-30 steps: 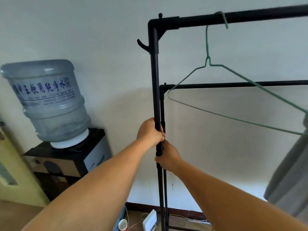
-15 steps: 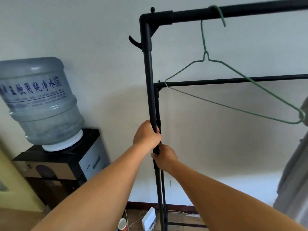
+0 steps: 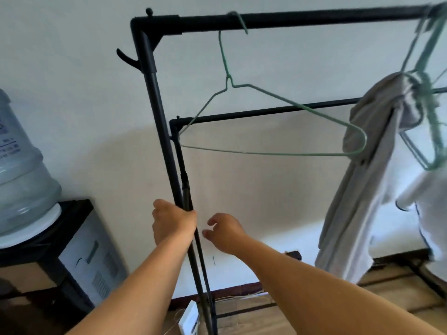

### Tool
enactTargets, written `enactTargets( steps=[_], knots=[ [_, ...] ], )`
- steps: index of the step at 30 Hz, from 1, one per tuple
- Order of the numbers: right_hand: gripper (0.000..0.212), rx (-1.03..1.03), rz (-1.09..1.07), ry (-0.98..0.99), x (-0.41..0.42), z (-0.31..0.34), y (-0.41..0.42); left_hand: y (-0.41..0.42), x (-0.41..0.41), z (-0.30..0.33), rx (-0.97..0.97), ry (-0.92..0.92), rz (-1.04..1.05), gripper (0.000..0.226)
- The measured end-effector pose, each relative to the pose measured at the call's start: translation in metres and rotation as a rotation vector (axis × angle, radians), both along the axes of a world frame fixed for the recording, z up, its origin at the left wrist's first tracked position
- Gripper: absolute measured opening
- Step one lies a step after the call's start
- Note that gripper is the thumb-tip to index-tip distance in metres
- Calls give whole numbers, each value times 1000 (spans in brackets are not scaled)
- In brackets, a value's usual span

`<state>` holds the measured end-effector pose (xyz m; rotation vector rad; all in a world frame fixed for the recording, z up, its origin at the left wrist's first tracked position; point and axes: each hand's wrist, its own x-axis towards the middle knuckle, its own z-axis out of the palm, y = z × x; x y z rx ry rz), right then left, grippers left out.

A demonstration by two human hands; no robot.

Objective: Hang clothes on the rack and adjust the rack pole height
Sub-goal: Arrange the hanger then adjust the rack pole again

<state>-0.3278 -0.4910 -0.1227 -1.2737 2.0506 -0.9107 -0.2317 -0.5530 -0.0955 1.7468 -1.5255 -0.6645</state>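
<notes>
A black clothes rack stands against the white wall; its left upright pole (image 3: 159, 117) rises to a top bar (image 3: 302, 19). My left hand (image 3: 173, 220) is wrapped around that upright at mid height. Just right of the pole, my right hand (image 3: 223, 232) hovers off it with fingers spread and nothing in it. An empty green wire hanger (image 3: 273, 153) hangs from the top bar. At the right, a grey garment (image 3: 360, 180) and a white garment (image 3: 425, 201) hang on more green hangers (image 3: 433, 122). A lower rear bar (image 3: 266, 111) runs behind.
A water dispenser (image 3: 79, 257) with a large clear bottle (image 3: 21, 180) stands at the left, close to the rack's upright. A white power strip (image 3: 189, 321) and cords lie on the wooden floor by the rack's base rail (image 3: 244, 310).
My right hand has let go of the upright pole and opened to its right. The view has swung right and tilted, bringing the hung garments into sight.
</notes>
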Motion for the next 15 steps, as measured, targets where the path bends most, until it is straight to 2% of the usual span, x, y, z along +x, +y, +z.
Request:
enactTargets(
  steps=[3, 5, 6, 7, 9, 11, 14, 15],
  knots=[
    [38, 18, -93, -21, -30, -5, 32, 18, -25, -17, 177, 80, 22, 53],
    [36, 18, -130, -24, -49, -5, 52, 26, -49, -21, 296, 205, 19, 65],
    [35, 15, -155, -25, -62, -4, 65, 36, -65, -20, 345, 270, -25, 66],
    [34, 17, -174, -38, -71, -2, 76, 45, -78, -17, 356, 305, -85, 56],
    [32, 12, -213, -76, -91, 3, 102, 73, -110, -9, 308, 266, -244, 33],
    [26, 13, -229, -114, -108, 12, 132, 105, -139, 2, 182, 174, -379, 23],
    [6, 97, -70, -83, -140, 21, 187, 163, -183, 21, -80, 177, -457, 11],
    [16, 130, -16, -83, -149, 25, 207, 185, -196, 29, -173, 220, -458, 13]
  ],
)
